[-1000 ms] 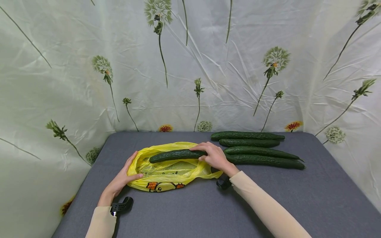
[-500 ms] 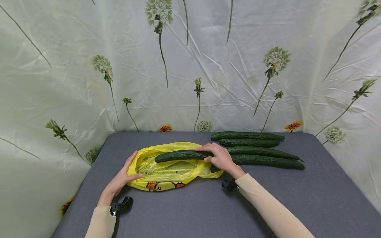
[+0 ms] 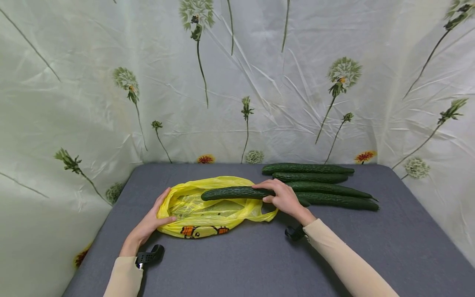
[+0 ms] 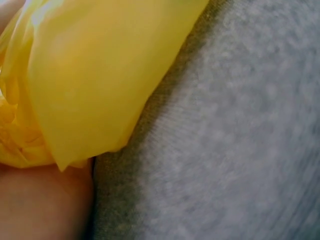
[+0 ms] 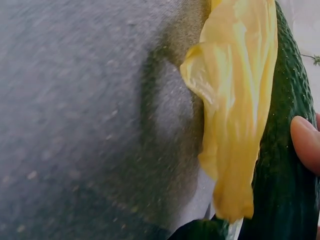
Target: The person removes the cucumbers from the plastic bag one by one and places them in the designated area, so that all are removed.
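Note:
My right hand [image 3: 283, 199] grips a long dark green cucumber [image 3: 230, 193] from above, near its middle. Its left part lies over the mouth of a yellow plastic bag [image 3: 208, 220]; its right end shows past my hand. The right wrist view has my thumb [image 5: 306, 145] against the bumpy skin of the cucumber [image 5: 285, 130], with a gathered strip of the bag [image 5: 235, 110] alongside. At the bag's left end, my left hand [image 3: 148, 220] holds the rim, thumb on the near side. Yellow film [image 4: 105, 75] covers part of that hand in the left wrist view.
Several more cucumbers [image 3: 315, 177] lie side by side at the back right of the grey table [image 3: 230, 268]. Behind the table hangs a pale curtain [image 3: 289, 90] with a dandelion print. A black wrist camera [image 3: 150, 255] sits by the left wrist.
My right hand has moved to the right, and the cucumber has slid the same way over the bag's mouth. My left hand and the bag stay nearly still.

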Tool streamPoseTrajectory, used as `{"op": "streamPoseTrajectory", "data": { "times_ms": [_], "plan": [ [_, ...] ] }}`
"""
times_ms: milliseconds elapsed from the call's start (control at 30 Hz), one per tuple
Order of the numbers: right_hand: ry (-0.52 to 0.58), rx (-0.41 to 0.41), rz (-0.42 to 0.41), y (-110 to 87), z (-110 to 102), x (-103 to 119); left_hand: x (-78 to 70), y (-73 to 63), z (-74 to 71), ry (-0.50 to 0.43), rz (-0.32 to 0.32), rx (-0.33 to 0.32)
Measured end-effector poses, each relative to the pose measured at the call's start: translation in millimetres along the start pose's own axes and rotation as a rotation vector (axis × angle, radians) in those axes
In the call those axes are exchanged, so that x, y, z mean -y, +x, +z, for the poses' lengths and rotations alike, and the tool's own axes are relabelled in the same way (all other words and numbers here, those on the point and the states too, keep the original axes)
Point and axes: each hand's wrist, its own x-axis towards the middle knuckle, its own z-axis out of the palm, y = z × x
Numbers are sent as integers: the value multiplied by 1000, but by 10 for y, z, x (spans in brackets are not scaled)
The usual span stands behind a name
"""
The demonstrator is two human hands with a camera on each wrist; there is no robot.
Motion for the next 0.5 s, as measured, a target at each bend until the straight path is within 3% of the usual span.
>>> {"op": "streamPoseTrajectory", "data": {
  "times_ms": [500],
  "plan": [
    [21,-27,28,-191,-101,-104,-33,4,-13,56,-7,13]
  ]
}}
